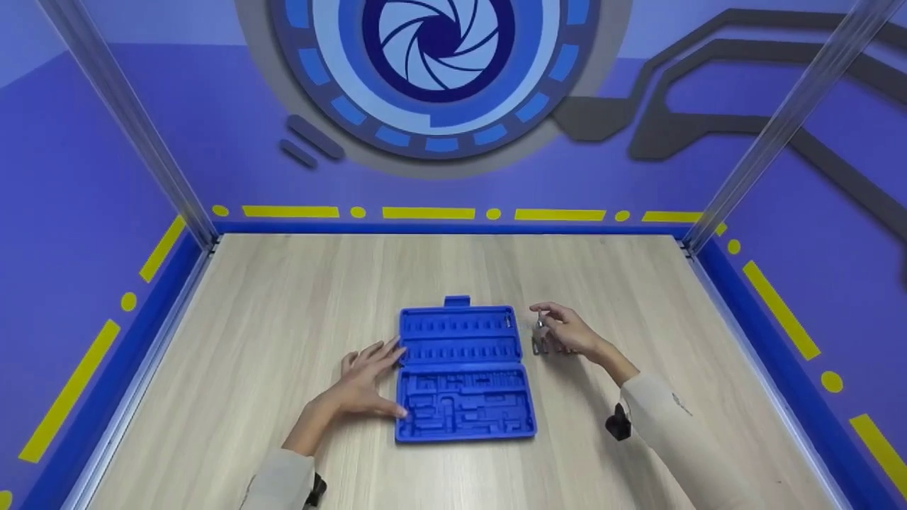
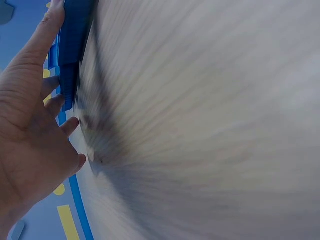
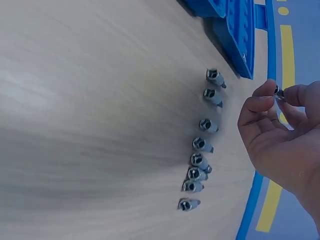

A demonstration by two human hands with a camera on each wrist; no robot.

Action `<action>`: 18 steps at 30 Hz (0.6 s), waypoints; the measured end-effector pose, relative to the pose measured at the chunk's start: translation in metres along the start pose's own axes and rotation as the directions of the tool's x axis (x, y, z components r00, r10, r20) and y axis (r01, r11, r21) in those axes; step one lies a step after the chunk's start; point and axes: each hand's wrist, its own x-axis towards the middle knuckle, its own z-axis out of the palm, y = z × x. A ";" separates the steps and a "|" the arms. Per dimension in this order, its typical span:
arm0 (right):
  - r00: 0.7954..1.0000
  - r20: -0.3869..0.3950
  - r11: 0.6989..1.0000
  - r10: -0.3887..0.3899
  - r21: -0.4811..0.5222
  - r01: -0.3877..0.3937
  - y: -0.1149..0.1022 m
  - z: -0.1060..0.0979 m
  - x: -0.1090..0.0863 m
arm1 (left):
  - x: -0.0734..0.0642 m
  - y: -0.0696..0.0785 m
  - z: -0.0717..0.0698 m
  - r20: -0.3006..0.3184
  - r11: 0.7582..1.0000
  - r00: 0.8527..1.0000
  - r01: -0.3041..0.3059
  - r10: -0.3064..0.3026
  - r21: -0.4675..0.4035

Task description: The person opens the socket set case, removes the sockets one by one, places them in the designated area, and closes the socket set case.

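A blue plastic tool case (image 1: 459,364) lies unfolded on the table, with moulded slots in both halves. My left hand (image 1: 363,382) rests along its left side, fingers spread and the thumb on the rim of the near half. Right of the case, my right hand (image 1: 574,333) pinches a small silver bit socket (image 3: 278,92) between thumb and fingertips, above the table. Below that hand, several similar bit sockets (image 3: 201,145) lie in a row. One small metal piece (image 1: 508,321) sits in the far half's right-end slot.
The wood-grain table (image 1: 297,283) is bordered by blue-purple walls (image 1: 177,127) with yellow marks at the back and both sides. Clear posts (image 1: 772,134) rise at the table's far corners. The case's latch flap (image 1: 457,301) points toward the back wall.
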 end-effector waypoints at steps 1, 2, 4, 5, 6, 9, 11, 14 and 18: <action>1.000 -0.004 1.000 0.004 -0.005 -0.004 0.001 -0.002 -0.002 | 0.000 0.000 0.000 0.002 1.000 1.000 -0.002 0.002 -0.003; 1.000 -0.013 1.000 0.007 -0.013 -0.007 0.001 -0.005 -0.004 | 0.000 0.000 0.000 0.004 1.000 1.000 -0.003 0.003 -0.006; 1.000 -0.026 1.000 0.009 -0.021 -0.010 0.003 -0.010 -0.007 | 0.000 0.001 -0.001 0.010 1.000 1.000 -0.005 0.005 -0.010; 1.000 -0.029 1.000 0.005 -0.026 -0.005 0.004 -0.013 -0.009 | 0.001 0.001 -0.001 0.012 1.000 1.000 -0.007 0.007 -0.013; 0.999 -0.039 0.999 0.004 -0.035 -0.005 0.004 -0.015 -0.011 | 0.001 0.000 -0.001 0.014 1.000 1.000 -0.009 0.009 -0.015; 0.998 -0.057 0.999 -0.004 -0.036 0.002 0.008 -0.024 -0.017 | 0.001 0.000 -0.001 0.013 1.000 1.000 -0.012 0.012 -0.012; 0.998 -0.063 0.999 -0.011 -0.042 0.008 0.010 -0.029 -0.022 | 0.001 0.000 -0.001 0.010 1.000 1.000 -0.013 0.013 -0.010; 0.998 -0.063 0.999 -0.011 -0.036 0.009 0.013 -0.037 -0.028 | 0.001 0.001 -0.002 0.009 1.000 1.000 -0.012 0.012 -0.009; 0.998 -0.057 1.000 0.007 -0.026 -0.008 0.016 -0.047 -0.036 | 0.001 0.000 -0.001 0.003 1.000 1.000 -0.009 0.009 0.000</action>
